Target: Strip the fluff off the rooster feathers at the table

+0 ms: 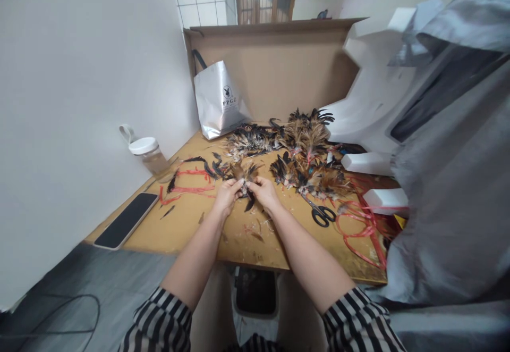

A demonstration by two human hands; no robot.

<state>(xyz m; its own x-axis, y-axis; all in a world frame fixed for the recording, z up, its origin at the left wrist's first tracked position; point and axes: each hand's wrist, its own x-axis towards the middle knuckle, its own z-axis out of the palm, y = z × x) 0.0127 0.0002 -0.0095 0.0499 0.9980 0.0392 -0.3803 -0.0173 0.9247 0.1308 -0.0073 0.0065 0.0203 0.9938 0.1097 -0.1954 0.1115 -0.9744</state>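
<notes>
Over the tabletop (171, 235), the left hand (228, 195) and right hand (265, 192) pinch a feather bunch (239, 171), long axis near-to-far, brown tips fanning toward the far side.

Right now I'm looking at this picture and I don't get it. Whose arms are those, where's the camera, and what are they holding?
There's no robot here, just a person in striped sleeves. The camera is worn on their head, looking forward and down, so you see roughly what they see.

The left hand and right hand are bare. Together, their fingers pinch a small bunch of feathers.

On the table lie bigger heaps of feathers, scissors and a tangle of red strips. Toward the left are a phone and a jar with a white lid. A silver bag stands at the back.
</notes>
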